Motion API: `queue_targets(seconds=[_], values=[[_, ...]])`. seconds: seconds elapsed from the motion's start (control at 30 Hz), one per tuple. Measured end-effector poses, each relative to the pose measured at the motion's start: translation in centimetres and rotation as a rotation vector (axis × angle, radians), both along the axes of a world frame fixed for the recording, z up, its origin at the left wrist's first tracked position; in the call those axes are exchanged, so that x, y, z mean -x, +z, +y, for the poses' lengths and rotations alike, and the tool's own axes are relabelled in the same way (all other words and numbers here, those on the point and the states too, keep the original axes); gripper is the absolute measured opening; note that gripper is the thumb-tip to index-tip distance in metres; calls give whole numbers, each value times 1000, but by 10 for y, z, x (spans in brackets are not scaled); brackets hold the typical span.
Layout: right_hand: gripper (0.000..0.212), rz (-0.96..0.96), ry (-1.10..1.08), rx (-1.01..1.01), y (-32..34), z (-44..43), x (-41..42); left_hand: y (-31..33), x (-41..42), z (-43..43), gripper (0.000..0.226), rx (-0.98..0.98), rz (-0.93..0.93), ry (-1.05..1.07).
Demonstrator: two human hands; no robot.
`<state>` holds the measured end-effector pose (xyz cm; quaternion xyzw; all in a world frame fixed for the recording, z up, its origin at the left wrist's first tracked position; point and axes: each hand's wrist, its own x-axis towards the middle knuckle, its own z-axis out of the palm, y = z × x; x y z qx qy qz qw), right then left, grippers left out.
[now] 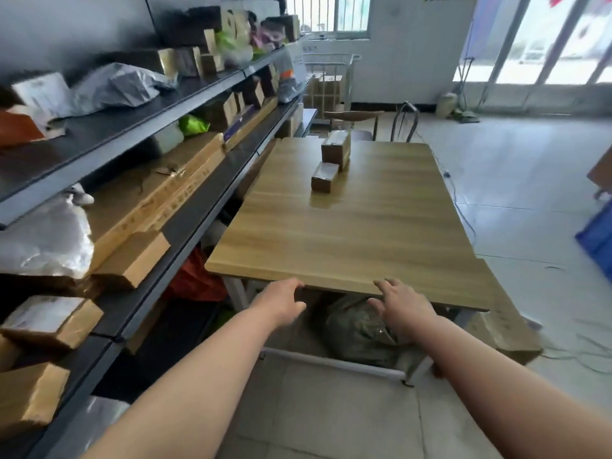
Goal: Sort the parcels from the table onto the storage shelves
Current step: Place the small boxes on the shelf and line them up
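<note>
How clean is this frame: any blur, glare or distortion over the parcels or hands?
Head view: windows at right are blown out; storage shelves at left are smeared by blur and bowed by the wide lens; tabletop shows a mild sheen; taller parcel, smaller parcel, left hand and right hand are readable, slightly soft.

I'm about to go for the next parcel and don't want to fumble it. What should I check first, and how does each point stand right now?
1. Hands free: the left hand and right hand hold nothing, both at the near edge of the table. Ok.
2. Parcels to sort: a small box with a taller box behind it. Ok.
3. Tabletop between hands and boxes is bare. Ok.
4. Boxes reachable from here: they sit toward the far end. Cannot tell.
5. Shelf room: the shelf has a bare dark stretch. Ok.
6. Labels readable: too blurred. Cannot tell.
</note>
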<state>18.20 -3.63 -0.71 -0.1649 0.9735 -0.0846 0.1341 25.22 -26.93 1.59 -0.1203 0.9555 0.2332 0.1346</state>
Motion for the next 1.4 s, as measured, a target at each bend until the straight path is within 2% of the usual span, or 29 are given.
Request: queue_targets(seconds=[0.3,0.6,0.87,1.13,1.3,1.4], values=[[56,-57,-51,28,-11,-4,129,-2,131,6,52,32,-30,-29],[52,-26,42,78,6,-19,283,8,280,-4,52,93,0,139],[54,-89,59,72,-7,-30,359,-13,366,-4,53,85,-20,165],[57,-68,20,64,-2,-76,442,-25,471,-41,57,83,-10,152],[54,-31,-20,64,2,-125,513,-52,548,-69,59,101,5,136],[52,-14,-49,79,-5,-146,547,-74,586,-79,68,142,3,104]])
